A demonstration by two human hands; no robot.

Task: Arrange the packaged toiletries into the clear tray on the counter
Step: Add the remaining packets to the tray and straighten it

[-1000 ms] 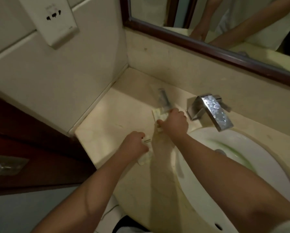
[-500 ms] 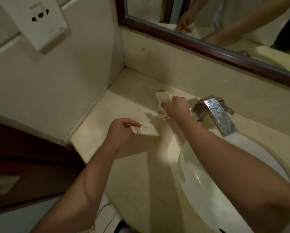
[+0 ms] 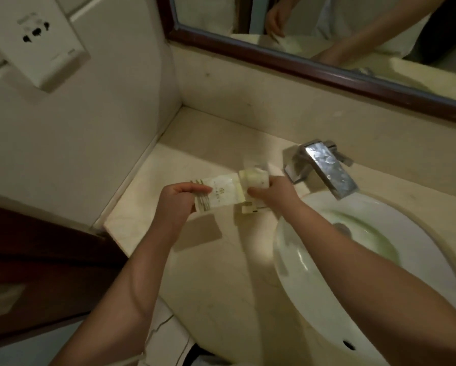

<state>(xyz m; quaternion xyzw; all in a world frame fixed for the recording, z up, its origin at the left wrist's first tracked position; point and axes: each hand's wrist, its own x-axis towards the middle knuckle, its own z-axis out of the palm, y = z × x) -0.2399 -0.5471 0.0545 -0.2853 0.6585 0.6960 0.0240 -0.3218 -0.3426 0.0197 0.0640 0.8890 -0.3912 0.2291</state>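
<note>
1. The left hand (image 3: 180,199) has its grip closed round one end of a white striped packet (image 3: 221,192), held above the tabletop (image 3: 216,281).
2. The right hand (image 3: 274,192) grips a paler packet (image 3: 254,179), which overlaps the first packet's far end.
3. Both packets are just left of the chrome faucet (image 3: 324,167).

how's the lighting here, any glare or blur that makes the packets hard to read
Head view: dim, yellowish light; glare patches on the faucet; the left hand and its packet cast a hard shadow on the counter; the packet's print is too soft to read.
</note>
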